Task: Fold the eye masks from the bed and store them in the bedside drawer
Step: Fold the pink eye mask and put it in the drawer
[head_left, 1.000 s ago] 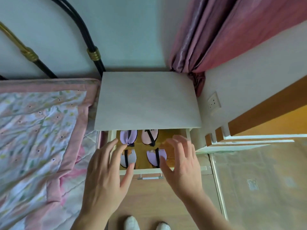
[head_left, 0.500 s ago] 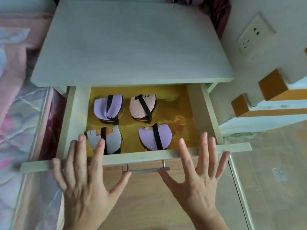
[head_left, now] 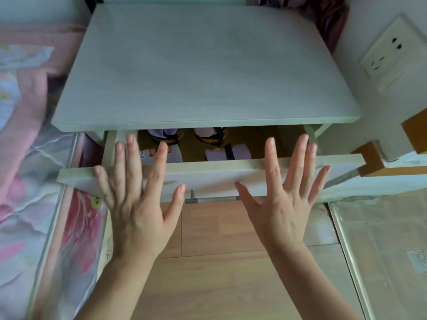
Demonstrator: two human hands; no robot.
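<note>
Folded eye masks lie inside the bedside drawer, which stands partly open under the nightstand top; the left hand and right hand, fingers spread straight, press flat on the drawer front above its metal handle; the bed sits left.

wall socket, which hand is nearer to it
Right. The right hand lies flat on the right half of the drawer front, below and left of the socket; the left hand presses the left half, farther away.
</note>
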